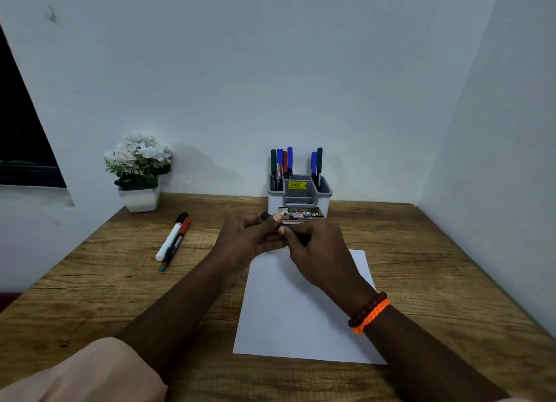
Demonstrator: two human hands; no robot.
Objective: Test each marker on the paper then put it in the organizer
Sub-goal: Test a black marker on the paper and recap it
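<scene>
Your left hand [249,236] and right hand [313,251], both clenched in a grip, hold the dark marker [266,216] lying roughly left-to-right at frame centre, hiding the organizer [325,191] base and paper [301,311] top.

Wooden desk [120,281] in pale-walled corner [270,70], dark window [21,136].

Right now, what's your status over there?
Both hands, left and right, gripping one dark marker above the paper. Two markers still loose. Organizer unobstructed.
</scene>
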